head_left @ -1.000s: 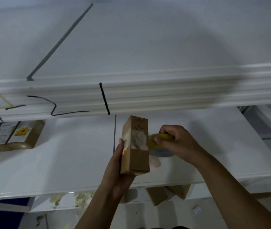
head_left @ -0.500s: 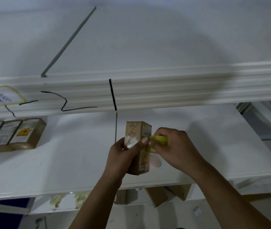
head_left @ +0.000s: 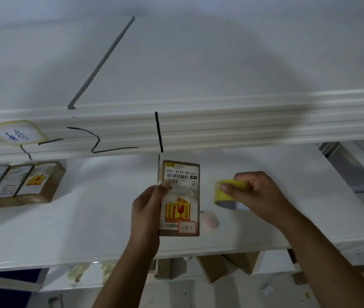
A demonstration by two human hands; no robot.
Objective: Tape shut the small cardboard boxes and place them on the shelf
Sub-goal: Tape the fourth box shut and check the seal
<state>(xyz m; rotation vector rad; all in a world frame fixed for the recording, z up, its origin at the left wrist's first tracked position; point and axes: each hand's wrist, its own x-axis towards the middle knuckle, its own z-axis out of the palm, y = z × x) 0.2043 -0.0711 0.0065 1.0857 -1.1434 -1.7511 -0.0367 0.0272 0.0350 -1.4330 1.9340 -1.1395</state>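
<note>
Along the left edge of the white shelf board [head_left: 65,230] I see three brown taped boxes [head_left: 21,183] lying side by side, touching one another, their printed labels facing up. Above them, a hand-written paper label [head_left: 16,132] with a yellowish border is stuck to the front edge of the upper shelf [head_left: 221,121], with black marker lines running off to its right.

Near the middle of the shelf board, close to its front edge, my left hand [head_left: 147,210] grips the small brown cardboard box [head_left: 180,196] by its left side. The thumb lies across the front face, on a wrinkled whitish patch. The box stands upright with its label side towards me: a barcode label at the top, a yellow and red fragile sticker lower down, and a small red-bordered sticker at the bottom right corner. I cannot tell whether its bottom rests on the board or is held just above it.

Just right of the box, a pale pink oval smear [head_left: 210,220] sits on the board. Further right, apart from the box, my right hand [head_left: 258,194] is curled round the yellow roll of tape [head_left: 227,193], thumb pressed on its outer band.

Below the board's front edge, plain brown cardboard boxes [head_left: 227,265] sit tilted on a lower level.
</note>
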